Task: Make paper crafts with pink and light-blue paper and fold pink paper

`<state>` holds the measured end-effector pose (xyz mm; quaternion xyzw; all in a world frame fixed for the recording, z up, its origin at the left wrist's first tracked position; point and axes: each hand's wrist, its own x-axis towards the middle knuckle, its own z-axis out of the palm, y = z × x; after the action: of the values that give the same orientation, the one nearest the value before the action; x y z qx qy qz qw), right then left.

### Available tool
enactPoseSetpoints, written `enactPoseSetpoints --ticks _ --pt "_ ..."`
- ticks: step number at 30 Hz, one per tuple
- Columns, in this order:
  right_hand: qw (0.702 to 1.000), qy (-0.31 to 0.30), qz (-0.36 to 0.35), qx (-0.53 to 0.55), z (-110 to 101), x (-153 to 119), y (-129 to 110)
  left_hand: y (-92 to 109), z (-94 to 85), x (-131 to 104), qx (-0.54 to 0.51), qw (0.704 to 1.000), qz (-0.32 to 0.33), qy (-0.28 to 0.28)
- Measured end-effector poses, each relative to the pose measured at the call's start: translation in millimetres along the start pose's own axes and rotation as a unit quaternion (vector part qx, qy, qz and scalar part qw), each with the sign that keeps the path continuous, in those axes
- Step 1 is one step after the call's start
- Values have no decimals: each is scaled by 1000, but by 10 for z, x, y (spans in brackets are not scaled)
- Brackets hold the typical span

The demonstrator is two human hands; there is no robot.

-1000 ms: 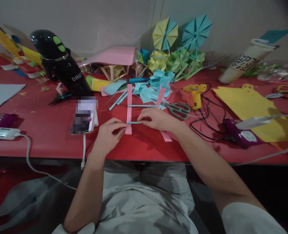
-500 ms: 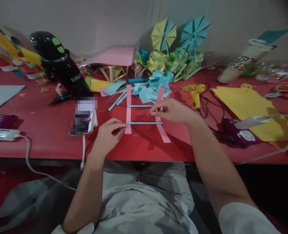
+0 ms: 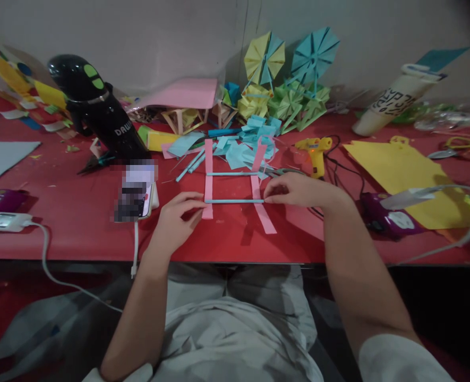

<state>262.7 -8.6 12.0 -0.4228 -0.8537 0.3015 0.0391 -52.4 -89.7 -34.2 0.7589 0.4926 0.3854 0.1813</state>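
Near blue stick [image 3: 235, 201] lies on bench [image 3: 227, 241], crossing two pink strips [image 3: 208, 185]; far blue stick [image 3: 232, 174] at its 12 o'clock. Left hand [image 3: 178, 216] at 9 o'clock, right hand [image 3: 300, 190] at 3, fingertips at stick ends; can't tell if either grip pinches or only touches. Glue gun [image 3: 316, 158] at 2.

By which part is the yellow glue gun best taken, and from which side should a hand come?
Take the yellow glue gun by its handle, probably with the right hand, once free of the nearer blue stick, coming from the near side. The handle points toward you and the nozzle to the left, so this grip should stay away from the hot end, if it is hot.
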Motion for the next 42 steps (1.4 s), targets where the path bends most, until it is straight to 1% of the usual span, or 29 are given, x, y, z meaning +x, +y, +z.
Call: enactPoseSetpoints --ticks 4,13,18,22,24,27,30,32,38,42 --pt "1000 -10 6 -15 18 13 -31 -12 4 -2 1 1000 -2 -1" --pt "1000 -5 5 -9 41 33 -57 -11 5 -2 -7 1000 -13 -6" --pt "1000 9 13 -1 39 -24 -53 -22 6 -3 -11 1000 -19 -16" --pt "998 34 24 37 119 -112 -68 -30 9 -3 -14 999 -22 -23" --pt "997 53 2 55 181 -143 -75 -36 13 -3 -16 999 -21 -23" --pt "992 97 -52 61 285 -160 -46 -39 18 -2 -21 999 -19 -24" --pt "985 132 -98 47 384 -160 22 -34 19 -2 -24 999 -16 -26" --pt "982 145 -117 27 438 -162 56 -29 19 -1 -24 999 -15 -24" --pt "977 173 -116 -43 526 -159 10 -34 17 1 -20 999 -17 -26" --pt "972 186 -128 -64 551 -141 1 -38 17 3 -21 999 -16 -29"
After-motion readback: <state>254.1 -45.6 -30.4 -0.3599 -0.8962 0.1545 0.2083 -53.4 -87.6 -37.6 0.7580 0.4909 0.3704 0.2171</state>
